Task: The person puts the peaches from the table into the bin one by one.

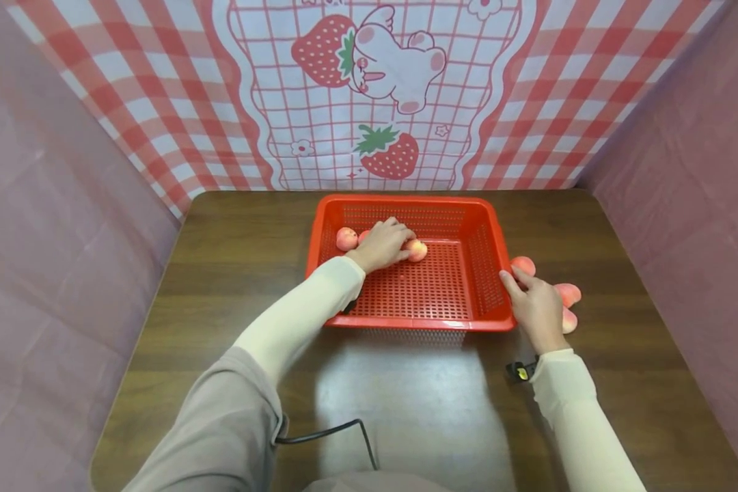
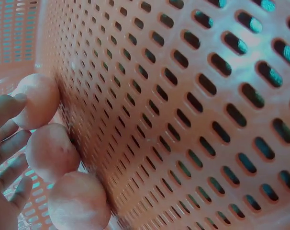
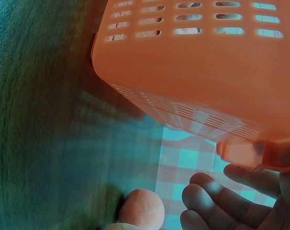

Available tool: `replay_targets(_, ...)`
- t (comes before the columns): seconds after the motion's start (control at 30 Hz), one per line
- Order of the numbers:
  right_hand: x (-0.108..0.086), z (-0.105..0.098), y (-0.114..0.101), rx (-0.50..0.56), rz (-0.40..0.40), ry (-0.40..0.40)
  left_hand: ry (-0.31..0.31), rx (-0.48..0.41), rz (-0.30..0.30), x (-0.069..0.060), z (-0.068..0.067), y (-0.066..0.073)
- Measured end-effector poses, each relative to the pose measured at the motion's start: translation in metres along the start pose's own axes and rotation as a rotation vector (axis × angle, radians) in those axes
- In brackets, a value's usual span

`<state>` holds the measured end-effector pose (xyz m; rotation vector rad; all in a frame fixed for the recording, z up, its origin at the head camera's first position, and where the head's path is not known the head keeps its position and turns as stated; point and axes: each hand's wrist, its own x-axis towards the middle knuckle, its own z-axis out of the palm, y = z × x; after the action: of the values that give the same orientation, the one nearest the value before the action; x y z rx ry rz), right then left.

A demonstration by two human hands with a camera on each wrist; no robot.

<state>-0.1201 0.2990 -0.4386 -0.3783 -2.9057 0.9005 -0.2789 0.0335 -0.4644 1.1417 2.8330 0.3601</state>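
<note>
In a red perforated plastic basket [image 1: 418,323], round, blushed peaches [image 1: 346,239] are spread from left to middle; one is touched by the left hand [image 1: 379,247], its fingers loosely parted. The right rim is touched by the right hand [image 1: 538,304], fingers extended, nothing clasped. Beside it, more peaches are strewn on the wood-grain table [image 1: 240,273].

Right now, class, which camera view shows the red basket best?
The head view: it shows the red basket almost whole from above, though the left hand and sleeve cover part. The left wrist view shows only slotted parts up close, beside peaches; the right wrist view shows only part of its outside.
</note>
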Motion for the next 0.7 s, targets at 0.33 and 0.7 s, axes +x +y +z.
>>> replay_targets(0.33, -0.0017, 0.0007, -0.0010, -0.001, 0.025, -0.001, 0.038, 0.077, -0.035, 0.0018, 0.0026, 0.0002)
replay_targets(0.7, 0.0000, -0.0018, -0.0022, -0.007, 0.031, -0.012, 0.108, 0.105, -0.105, 0.0034, 0.0024, -0.0067)
